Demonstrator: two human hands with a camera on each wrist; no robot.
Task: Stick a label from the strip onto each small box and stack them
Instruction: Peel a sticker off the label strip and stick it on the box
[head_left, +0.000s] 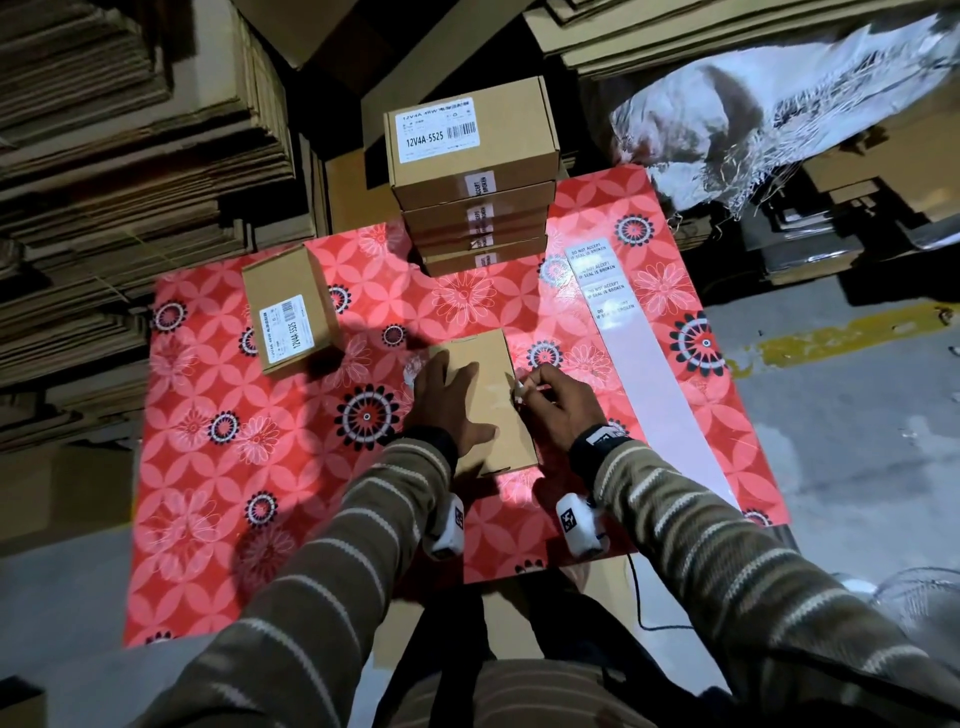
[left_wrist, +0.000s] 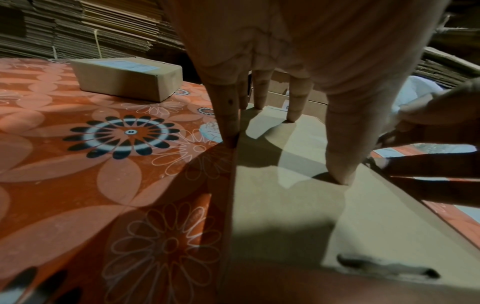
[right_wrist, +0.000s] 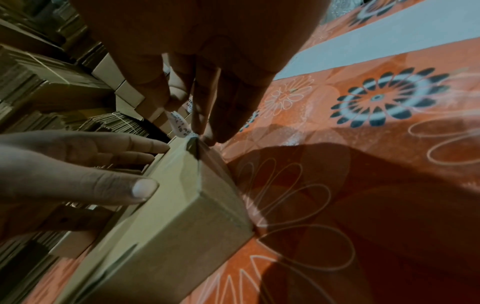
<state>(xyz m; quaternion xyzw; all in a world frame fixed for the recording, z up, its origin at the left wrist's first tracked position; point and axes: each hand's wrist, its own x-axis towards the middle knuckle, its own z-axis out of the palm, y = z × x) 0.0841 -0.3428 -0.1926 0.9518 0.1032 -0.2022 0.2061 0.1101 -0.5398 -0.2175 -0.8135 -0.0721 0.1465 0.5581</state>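
Head view shows a small brown box (head_left: 488, 400) lying flat in the middle of the frame on a red flowered tablecloth (head_left: 218, 467), with its long side running from the bottom of the frame toward the top, tipped a little to the left. The left hand (head_left: 447, 400) lies flat on top of the box with its fingers straight and spread, pressing it down. The right hand (head_left: 558, 410) is at the box's right edge, and its thumb and fingers pinch a small white label (head_left: 519, 391) that touches the top edge of the box. In the right wrist view the label (right_wrist: 182, 125) stands up, bent, from that edge. A white label strip (head_left: 639, 364) lies to the right of the box, running from the upper part of the frame down to the lower right, with printed labels left only at its upper end. A stack of boxes (head_left: 475, 176) with labels on their sides stands at the top middle. Another box (head_left: 291, 309) with a barcode sticker on top sits alone at the left.
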